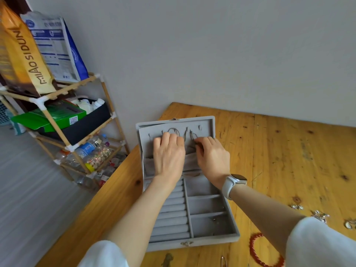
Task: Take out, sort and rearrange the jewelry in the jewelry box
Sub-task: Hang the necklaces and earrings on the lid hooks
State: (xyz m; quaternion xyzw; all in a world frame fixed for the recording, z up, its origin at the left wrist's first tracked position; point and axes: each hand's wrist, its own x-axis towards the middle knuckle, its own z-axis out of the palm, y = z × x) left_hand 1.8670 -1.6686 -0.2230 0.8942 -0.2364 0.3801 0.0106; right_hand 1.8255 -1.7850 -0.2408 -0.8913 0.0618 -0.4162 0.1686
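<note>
With my left hand (169,153) pressed flat on the jewelry box (212,238) lid panel, my right hand (211,155) pinches a thin necklace (192,134) hanging there, and I should lift slowly, avoiding tangles.

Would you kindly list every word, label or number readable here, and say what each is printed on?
"MIAO SI DUN": down the side of the orange bag on the shelf.
White-and-blue bag: print too blurred to read.
Green box: a QR code, text unreadable.
Bottles: labels unreadable.
</note>
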